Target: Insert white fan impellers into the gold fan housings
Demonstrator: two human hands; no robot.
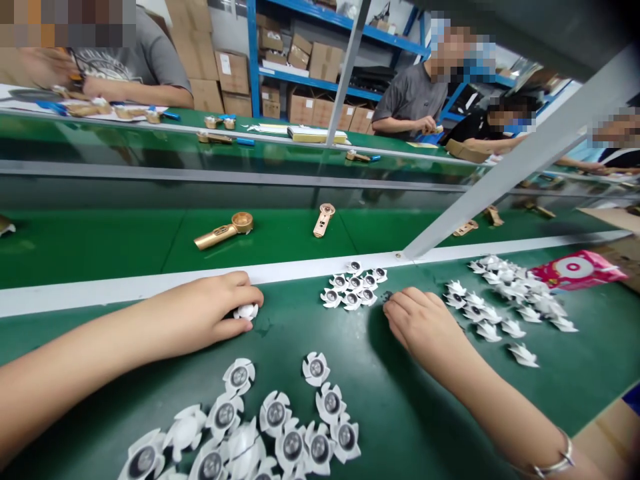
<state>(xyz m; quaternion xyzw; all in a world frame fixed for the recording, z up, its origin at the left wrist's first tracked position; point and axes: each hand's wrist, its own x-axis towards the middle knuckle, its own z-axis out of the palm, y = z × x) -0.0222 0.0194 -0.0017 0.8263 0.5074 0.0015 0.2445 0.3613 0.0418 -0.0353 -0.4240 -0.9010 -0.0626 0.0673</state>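
Observation:
My left hand (215, 310) is closed round a small white fan blade wheel (247, 311), close to the white edge strip of the green bench. To the right, my right hand (420, 323) has its fingers bent together low over the bench; small dark bits (387, 296) show at its fingertips, and what it grips is hidden. Between the hands sits a cluster of white fan wheels (355, 283), hubs up. A larger loose group of fan wheels (293, 443) lies nearest me, most with dark round hubs showing. More white fan wheels (520, 287) lie right of my right hand.
Behind the edge strip (295, 272), a green conveyor belt (280, 250) carries a gold fan housing (225, 230) and a smaller gold part (325, 220). A slanting metal post (480, 173) crosses at right, near a pink packet (580, 269). Several people sit across the line.

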